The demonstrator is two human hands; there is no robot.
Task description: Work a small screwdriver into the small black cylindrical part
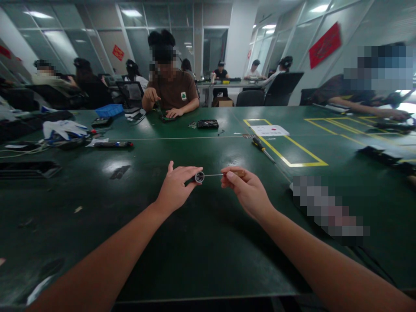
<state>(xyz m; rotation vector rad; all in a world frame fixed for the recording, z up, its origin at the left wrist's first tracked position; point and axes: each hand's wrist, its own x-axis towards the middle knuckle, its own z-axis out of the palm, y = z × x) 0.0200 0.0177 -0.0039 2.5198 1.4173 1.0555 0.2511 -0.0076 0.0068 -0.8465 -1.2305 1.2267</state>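
Observation:
My left hand (178, 186) grips a small round part (199, 177) between thumb and fingers; it has a pale metal ring and a dark inside, and its exact kind is not clear. My right hand (248, 190) is closed around the amber handle of a thin screwdriver (239, 173). The screwdriver's slim shaft points left, and its tip meets the round part or lies right at it. Both hands are held above the green table (201, 242). Beyond my right hand lies another screwdriver (259, 144), with a black and yellow handle.
A pixelated long object (325, 210) lies right of my right arm. White gloves (63, 130), a blue tray (109, 110) and a dark pen-like tool (113, 144) are at left. Across the table a person (172, 86) works beside a black device (208, 124). Yellow tape (308, 164) marks the right side.

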